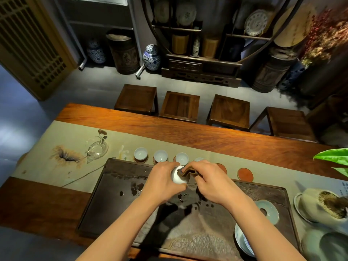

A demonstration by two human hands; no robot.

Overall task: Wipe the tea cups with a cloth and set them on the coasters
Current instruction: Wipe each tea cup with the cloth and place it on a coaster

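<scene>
Cup: white, held tipped on its side over the tray, mouth toward the right hand, foot toward the left hand, whose fingers curl round it. Cloth: brown, pinched by right hand against the cup's rim. Beyond the hands: cups on coasters.

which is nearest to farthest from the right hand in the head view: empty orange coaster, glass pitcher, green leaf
From the right hand:
1. Empty orange coaster, just to its right on the table runner.
2. Glass pitcher, far to the left, past the row of cups.
3. Green leaf, at the right edge of the table, a little farther out than the pitcher.
</scene>
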